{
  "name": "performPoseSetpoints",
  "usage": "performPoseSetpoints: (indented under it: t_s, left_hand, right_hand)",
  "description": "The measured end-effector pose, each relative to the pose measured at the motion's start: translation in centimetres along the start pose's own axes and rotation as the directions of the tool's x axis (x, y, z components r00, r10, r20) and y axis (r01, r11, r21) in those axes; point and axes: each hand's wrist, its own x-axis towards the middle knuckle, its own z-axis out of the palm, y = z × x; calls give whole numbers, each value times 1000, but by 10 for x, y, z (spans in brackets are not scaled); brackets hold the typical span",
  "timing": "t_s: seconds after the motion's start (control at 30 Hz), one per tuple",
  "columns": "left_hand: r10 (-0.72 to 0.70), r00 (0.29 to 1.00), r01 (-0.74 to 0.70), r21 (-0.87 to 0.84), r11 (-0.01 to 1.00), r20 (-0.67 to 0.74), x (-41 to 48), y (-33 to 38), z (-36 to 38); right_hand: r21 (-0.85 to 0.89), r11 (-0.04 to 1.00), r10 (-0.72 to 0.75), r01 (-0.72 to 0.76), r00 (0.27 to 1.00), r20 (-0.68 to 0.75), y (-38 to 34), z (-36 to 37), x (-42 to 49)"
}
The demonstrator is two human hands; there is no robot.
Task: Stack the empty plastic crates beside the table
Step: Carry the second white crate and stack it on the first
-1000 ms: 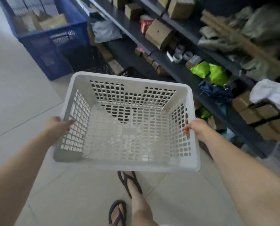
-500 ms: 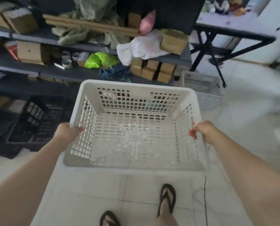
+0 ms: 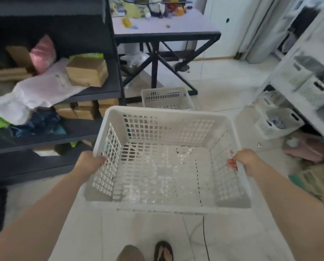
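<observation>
Empty white crate (image 3: 166, 157) held level; another (image 3: 166, 98) beside table (image 3: 166, 34).

Pale tiled floor (image 3: 219, 91) underfoot, glossy, softly lit. At ten o'clock, dark shelving (image 3: 101, 93) loaded with brown cardboard boxes (image 3: 86, 72), a white cloth (image 3: 36, 93), a pink bag (image 3: 42, 53) and green bits. At twelve o'clock, a counter (image 3: 176, 27) with a lilac top on black crossed legs, cluttered with small colourful items. At one o'clock, white doors (image 3: 232, 25). At three o'clock, a white rack (image 3: 281, 72) carrying white slotted bins (image 3: 315, 91). A black cable (image 3: 205, 240) trailing across the tiles at six o'clock.
</observation>
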Motion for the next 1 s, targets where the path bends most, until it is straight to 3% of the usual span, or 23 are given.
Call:
performPoseSetpoints:
  t_s: [0.2,0.4,0.77,1.0]
  left_hand:
    - [100,994,-104,87,991,48,80,100,53]
    - [45,997,-49,59,997,66,192,183,92]
    - [-53,998,53,-19,998,17,353,334,119]
    - [-163,987,162,-86,983,-11,477,381,161]
  right_hand:
    - [62,997,-27,36,989,-148,-61,-16,83]
    - [17,997,-73,79,969,-234,-163,-3,184]
    - [-84,977,-208,196,963,-174,-360,34,336]
    - [-188,959,-236,214,966,-107,-453,90,478]
